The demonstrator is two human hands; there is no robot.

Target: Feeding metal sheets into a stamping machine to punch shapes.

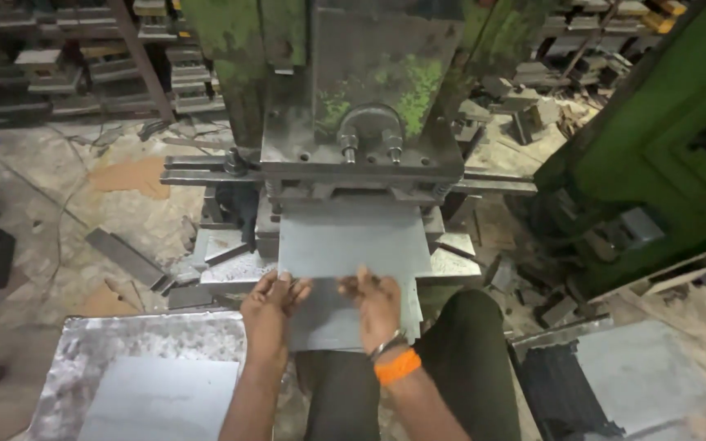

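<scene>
I have both hands flat on the near end of the metal sheet point(353, 245), left hand point(270, 298) and right hand point(377, 298) side by side, fingers spread. The sheet runs lengthwise away from me, its far end under the press point(361, 106).

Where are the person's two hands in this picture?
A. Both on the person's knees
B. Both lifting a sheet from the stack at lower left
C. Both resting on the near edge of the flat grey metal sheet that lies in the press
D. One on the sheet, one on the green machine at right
C: the left hand and right hand lie side by side on the metal sheet, which reaches under the press.
</scene>
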